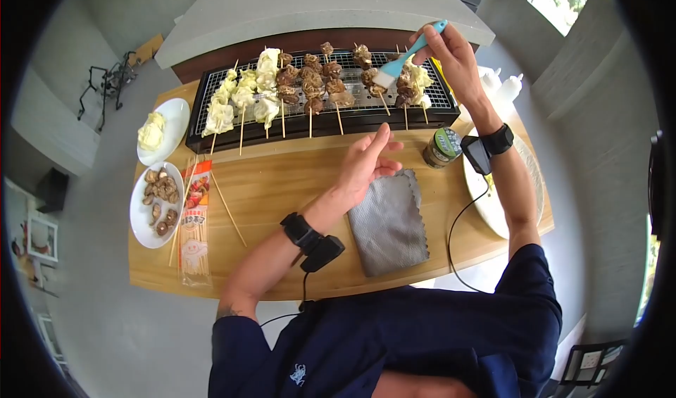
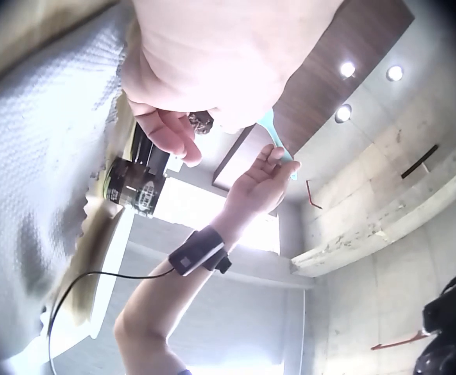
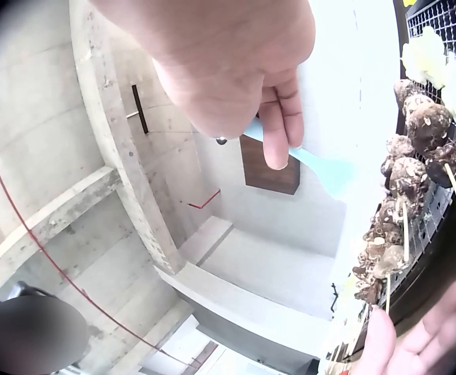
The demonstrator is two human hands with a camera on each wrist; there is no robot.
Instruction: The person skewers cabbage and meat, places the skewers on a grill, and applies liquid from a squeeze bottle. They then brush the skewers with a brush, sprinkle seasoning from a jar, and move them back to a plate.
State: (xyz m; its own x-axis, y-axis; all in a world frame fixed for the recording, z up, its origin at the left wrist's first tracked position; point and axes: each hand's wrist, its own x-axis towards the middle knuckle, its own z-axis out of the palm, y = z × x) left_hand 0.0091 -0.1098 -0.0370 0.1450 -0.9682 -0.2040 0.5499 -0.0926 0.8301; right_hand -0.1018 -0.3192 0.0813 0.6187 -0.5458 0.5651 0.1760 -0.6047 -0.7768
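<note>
The right hand [image 1: 454, 64] pinches the handle of a light-blue brush [image 1: 412, 54], its pale bristles at a mushroom skewer [image 1: 374, 81] on the right half of the grill [image 1: 359, 120]. In the right wrist view the brush [image 3: 321, 168] lies under the fingers. The left hand [image 1: 365, 162] holds nothing; its fingers are relaxed over the far edge of a grey cloth [image 1: 387, 222], in front of the grill. More mushroom skewers [image 1: 312, 85] fill the grill's middle, and cabbage skewers [image 1: 220, 113] its left part.
A lidded jar [image 1: 442, 148] stands right of the cloth, near a large plate [image 1: 524, 187]. White bottles [image 1: 503, 88] are at the back right. At the left are a cabbage plate [image 1: 172, 141], a mushroom plate [image 1: 144, 225], a skewer packet [image 1: 193, 239] and loose sticks [image 1: 229, 208]. Cables hang from both wrists.
</note>
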